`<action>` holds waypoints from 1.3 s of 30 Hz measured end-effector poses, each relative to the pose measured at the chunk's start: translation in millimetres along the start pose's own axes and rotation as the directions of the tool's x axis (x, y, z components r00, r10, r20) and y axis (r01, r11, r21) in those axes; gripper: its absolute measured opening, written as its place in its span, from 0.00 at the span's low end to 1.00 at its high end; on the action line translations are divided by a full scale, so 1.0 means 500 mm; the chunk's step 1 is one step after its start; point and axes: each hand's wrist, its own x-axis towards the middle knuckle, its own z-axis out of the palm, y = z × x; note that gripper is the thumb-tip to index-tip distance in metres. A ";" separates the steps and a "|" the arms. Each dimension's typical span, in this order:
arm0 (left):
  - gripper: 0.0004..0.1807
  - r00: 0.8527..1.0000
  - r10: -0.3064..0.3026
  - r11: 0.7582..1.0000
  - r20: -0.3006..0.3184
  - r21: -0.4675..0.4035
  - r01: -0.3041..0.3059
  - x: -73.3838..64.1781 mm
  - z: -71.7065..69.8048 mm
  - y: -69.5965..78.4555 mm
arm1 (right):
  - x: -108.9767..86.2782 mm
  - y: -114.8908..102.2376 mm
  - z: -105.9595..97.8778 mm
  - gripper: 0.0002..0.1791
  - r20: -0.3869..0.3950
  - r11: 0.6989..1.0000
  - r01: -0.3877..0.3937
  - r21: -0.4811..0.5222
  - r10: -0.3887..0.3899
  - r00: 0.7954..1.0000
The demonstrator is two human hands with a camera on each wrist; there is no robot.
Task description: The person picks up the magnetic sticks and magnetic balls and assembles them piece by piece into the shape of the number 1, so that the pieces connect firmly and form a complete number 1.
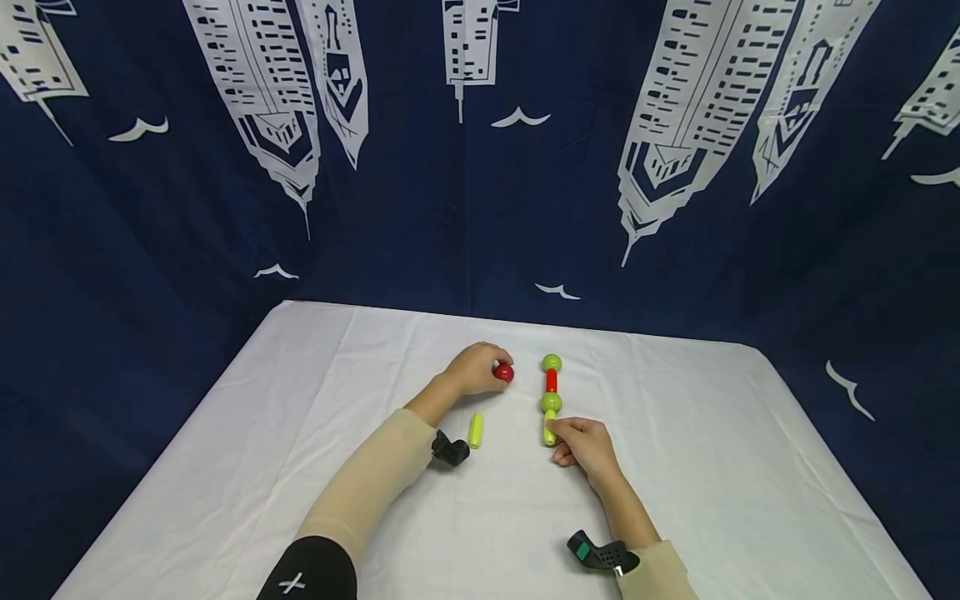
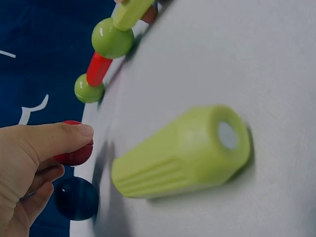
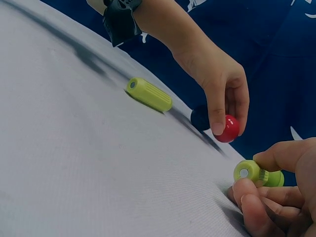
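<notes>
My left hand (image 1: pixel 474 369) pinches a red ball (image 1: pixel 505 373) between thumb and fingers. Right beside that ball sits a dark blue ball (image 2: pixel 76 198), mostly hidden by the hand in the head view. With thumb and fingertips my right hand (image 1: pixel 588 444) holds a yellow-green ribbed rod (image 1: pixel 550 437). This rod forms the near end of a straight chain: beyond it come a green ball (image 1: pixel 551 402), a red rod (image 1: pixel 551 381) and another green ball (image 1: pixel 552 362). A second yellow-green rod (image 1: pixel 476 431) lies loose between the two forearms, a pale round disc in its end (image 2: pixel 227 136).
A white cloth (image 1: pixel 720 467) covers the table, whose far edge meets a dark blue curtain (image 1: pixel 465 217) printed with white buildings and birds. Black camera mounts are on the left wrist (image 1: pixel 450 450) and the right wrist (image 1: pixel 600 552).
</notes>
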 end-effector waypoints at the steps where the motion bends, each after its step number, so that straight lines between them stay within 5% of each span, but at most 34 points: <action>1: 0.21 1.000 0.005 1.000 -0.006 -0.003 -0.005 -0.001 -0.001 0.001 | 0.000 0.000 0.000 0.17 -0.001 1.000 -0.001 0.000 0.001 1.000; 19: 0.20 0.992 0.100 0.994 -0.080 -0.035 -0.103 -0.049 -0.006 0.023 | -0.001 -0.002 0.002 0.17 -0.001 1.000 -0.002 0.007 0.002 1.000; 39: 0.20 0.993 0.065 0.993 -0.102 -0.089 -0.074 -0.102 0.024 0.047 | -0.003 -0.004 0.002 0.17 -0.001 1.000 -0.002 0.003 0.002 1.000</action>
